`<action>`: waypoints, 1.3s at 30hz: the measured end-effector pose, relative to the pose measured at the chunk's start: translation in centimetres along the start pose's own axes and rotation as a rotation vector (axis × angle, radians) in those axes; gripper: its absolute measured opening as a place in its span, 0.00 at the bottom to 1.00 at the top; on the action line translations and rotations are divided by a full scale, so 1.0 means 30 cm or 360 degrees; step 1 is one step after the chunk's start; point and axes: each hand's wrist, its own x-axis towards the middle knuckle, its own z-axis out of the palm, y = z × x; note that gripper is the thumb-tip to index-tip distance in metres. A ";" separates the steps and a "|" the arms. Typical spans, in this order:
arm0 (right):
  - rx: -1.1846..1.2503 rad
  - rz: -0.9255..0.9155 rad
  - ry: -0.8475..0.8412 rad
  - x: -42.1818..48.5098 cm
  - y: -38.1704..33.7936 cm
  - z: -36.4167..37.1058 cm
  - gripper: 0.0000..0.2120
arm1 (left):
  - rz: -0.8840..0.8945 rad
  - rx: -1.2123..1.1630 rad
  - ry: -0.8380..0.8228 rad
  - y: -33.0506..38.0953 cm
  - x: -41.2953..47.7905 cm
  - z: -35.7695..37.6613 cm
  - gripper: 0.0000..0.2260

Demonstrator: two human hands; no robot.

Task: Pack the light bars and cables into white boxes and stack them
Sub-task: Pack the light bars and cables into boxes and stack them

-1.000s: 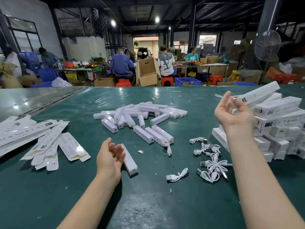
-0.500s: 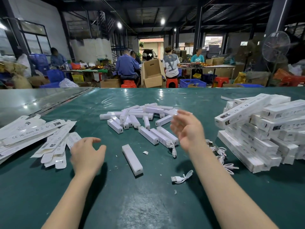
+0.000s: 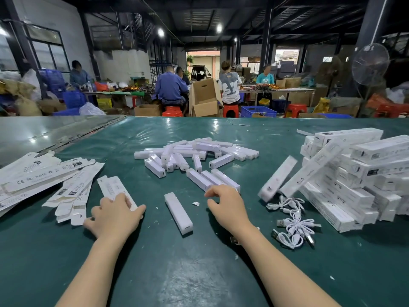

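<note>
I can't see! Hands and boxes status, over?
Left hand rests on unfolded white cardboard box. Right hand at white plastic light bars, grip unclear. Nothing blocking.

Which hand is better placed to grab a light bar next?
Right. The right hand is empty, with its fingertips at the nearest light bars. The left hand rests on a flat box, so it suits the box instead.

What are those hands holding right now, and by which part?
Nothing is lifted. The left hand lies on a flat box's near end; the right hand reaches a light bar's near end. Whether either grips cannot be told.
</note>
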 end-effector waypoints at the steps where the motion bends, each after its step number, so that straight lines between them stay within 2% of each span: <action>1: -0.0038 -0.0023 -0.0013 0.001 0.001 0.001 0.10 | 0.0008 -0.0045 0.0038 0.000 -0.001 0.001 0.14; 5: -0.0056 -0.0036 -0.0011 0.004 0.003 0.001 0.10 | -0.0004 -0.0496 0.0095 0.010 0.001 -0.017 0.26; 7: -0.0013 -0.0024 0.0012 0.005 0.005 -0.001 0.09 | -0.0058 -0.0788 0.0112 0.021 0.000 -0.033 0.27; 11: 0.0216 -0.0038 0.0075 -0.005 -0.010 -0.006 0.06 | -0.0133 -0.1581 0.0140 0.069 -0.014 -0.067 0.22; 14: 0.0804 0.0086 0.0054 -0.003 -0.038 -0.025 0.07 | 0.0099 -0.2167 -0.0174 0.128 -0.070 -0.087 0.13; 17: 0.1684 0.0352 -0.0152 0.008 -0.056 -0.047 0.05 | 0.0545 -0.2172 -0.0480 0.180 -0.150 -0.078 0.13; 20: 0.2167 0.0411 -0.0283 0.011 -0.035 -0.064 0.14 | 0.0819 -0.2015 -0.0751 0.217 -0.221 -0.041 0.12; 23: 0.2275 0.0412 -0.0328 0.003 -0.005 -0.077 0.16 | 0.0793 -0.1953 -0.0783 0.227 -0.243 -0.006 0.11; 27: 0.2343 0.0509 -0.0250 0.007 0.004 -0.080 0.19 | 0.0716 -0.1975 -0.0659 0.218 -0.224 -0.006 0.11; 30: 0.2405 0.0610 -0.0079 0.018 0.019 -0.085 0.09 | 0.0656 -0.2041 -0.0653 0.205 -0.205 -0.009 0.11; 32: 0.2459 0.0651 -0.0021 0.021 0.027 -0.091 0.07 | 0.0666 -0.2057 -0.0681 0.201 -0.203 -0.009 0.11; 35: 0.2474 0.0648 -0.0073 0.023 0.031 -0.088 0.10 | 0.0703 -0.2036 -0.0702 0.204 -0.212 -0.005 0.08; 39: 0.2519 0.0537 -0.0204 0.018 0.040 -0.089 0.07 | 0.0612 -0.2106 -0.0661 0.212 -0.213 0.000 0.05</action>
